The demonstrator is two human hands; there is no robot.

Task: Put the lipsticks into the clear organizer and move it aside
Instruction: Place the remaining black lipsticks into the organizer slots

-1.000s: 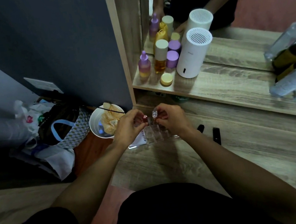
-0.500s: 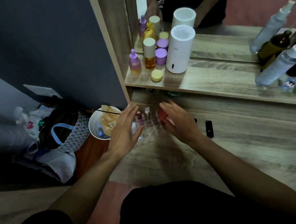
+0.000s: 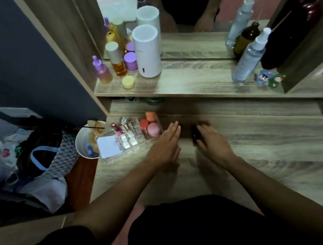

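The clear organizer [image 3: 132, 141] stands on the wooden desk [image 3: 263, 150] near its left edge. Two lipsticks stand in its slots, one red-capped [image 3: 114, 126] and one silver-capped [image 3: 123, 120]; pink and orange sponges [image 3: 151, 124] fill its right compartment. My left hand [image 3: 165, 142] lies flat and open just right of the organizer, fingertips at a small black lipstick [image 3: 180, 127] that is mostly hidden. My right hand [image 3: 210, 139] rests against a second black lipstick [image 3: 195, 136] on the desk; motion blur hides whether the fingers are closed on it.
A white pad [image 3: 109, 147] sits at the organizer's left end. A white bucket [image 3: 81, 145] and bags [image 3: 43, 154] are on the floor to the left. On the shelf behind stand bottles [image 3: 116, 60], a white cylinder [image 3: 147, 52] and spray bottles [image 3: 249, 59].
Both hands have left the organizer and moved right to the two black lipsticks on the desk. The red-capped and silver-capped lipsticks now stand in the organizer.
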